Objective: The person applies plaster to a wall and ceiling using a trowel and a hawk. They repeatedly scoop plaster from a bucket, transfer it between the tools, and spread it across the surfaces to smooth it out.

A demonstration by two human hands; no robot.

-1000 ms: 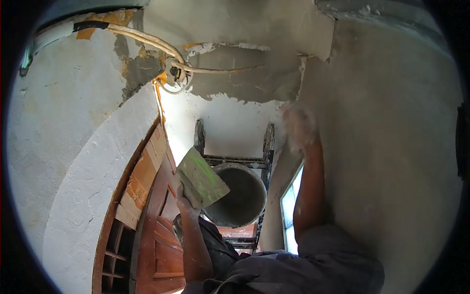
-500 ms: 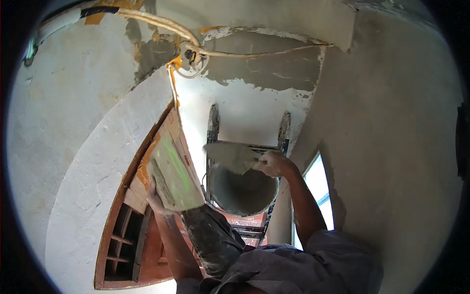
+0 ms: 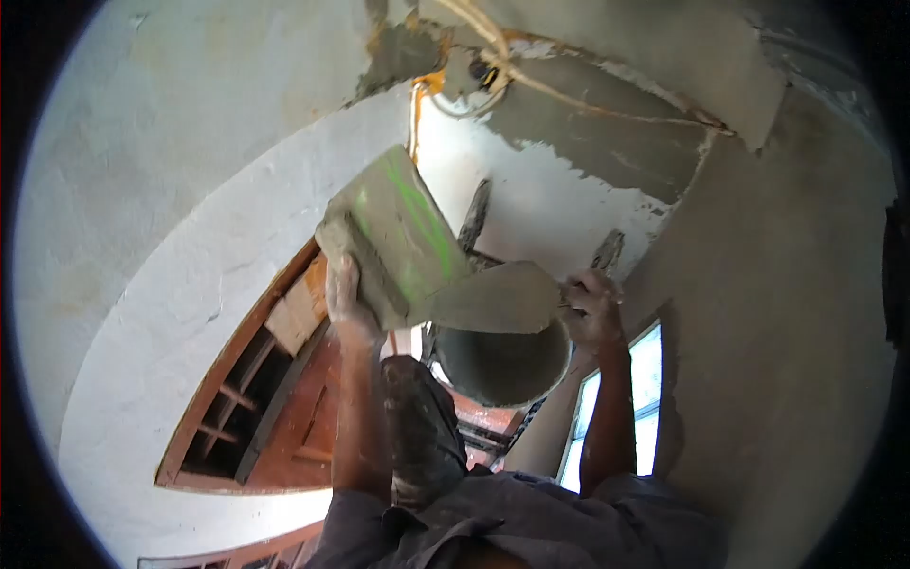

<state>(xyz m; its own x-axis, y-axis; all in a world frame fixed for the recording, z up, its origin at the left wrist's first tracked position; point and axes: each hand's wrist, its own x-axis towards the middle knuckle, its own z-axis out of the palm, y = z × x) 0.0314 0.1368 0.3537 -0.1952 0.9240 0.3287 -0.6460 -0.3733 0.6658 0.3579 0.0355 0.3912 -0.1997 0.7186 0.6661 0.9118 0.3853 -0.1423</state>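
In the head view my left hand [image 3: 347, 296] is closed around the handle side of a plastering float [image 3: 403, 223], a grey board with bright green streaks, tilted up. My right hand [image 3: 594, 302] grips a mortar-coated trowel [image 3: 498, 296] by its handle end. The trowel's blade points left, and its tip overlaps the float's lower corner in this view. Just below the blade hangs or stands a round bucket [image 3: 502, 365], grey with mortar inside, by the ladder.
A dark ladder [image 3: 474, 216] rises behind the bucket. My bent leg [image 3: 417, 427] is below the float. Left is a wooden door frame [image 3: 248, 356]; right, a bright window [image 3: 611, 408] in a grey wall [image 3: 768, 313]. Loose cables [image 3: 588, 106] run overhead.
The float has risen and turned, showing its handle. The trowel has come against the float's lower corner, its blade now lower and more level. The whole view has tilted.
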